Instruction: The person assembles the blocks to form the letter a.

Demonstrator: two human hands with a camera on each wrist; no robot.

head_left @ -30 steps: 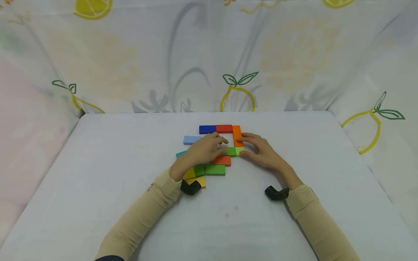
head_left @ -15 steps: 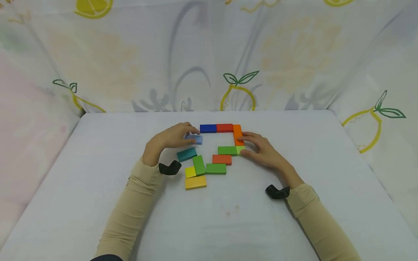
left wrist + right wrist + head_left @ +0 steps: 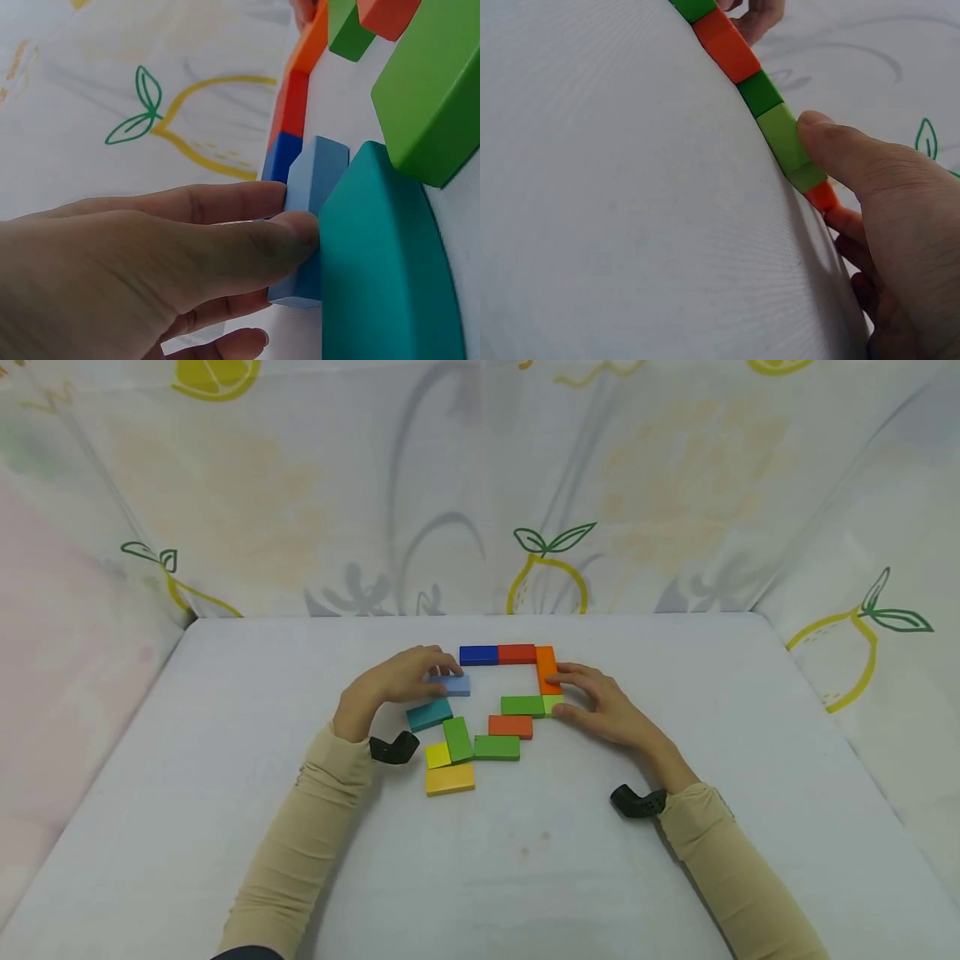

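Note:
My left hand (image 3: 397, 678) pinches a light blue block (image 3: 307, 180) between thumb and fingers, its right end poking out in the head view. Just nearer lies a teal block (image 3: 429, 716), tilted. Behind and to the right, a dark blue block (image 3: 478, 656) and a red block (image 3: 517, 654) form a row that meets an upright-running orange block (image 3: 547, 670). My right hand (image 3: 611, 710) rests at this corner, thumb on a small light green block (image 3: 784, 139) and fingertips at the orange block's side. A green block (image 3: 522, 706) adjoins the light green one.
Nearer on the white table (image 3: 525, 860) lie an orange-red block (image 3: 511, 727), a green block (image 3: 497, 747), a slanted green block (image 3: 457, 739), a small yellow block (image 3: 438, 756) and a larger yellow block (image 3: 450, 779). A patterned cloth (image 3: 337, 485) hangs behind.
My left hand has moved left from over the middle blocks to the light blue block, gripped it and shifted it slightly right and nearer. My right hand has stayed put.

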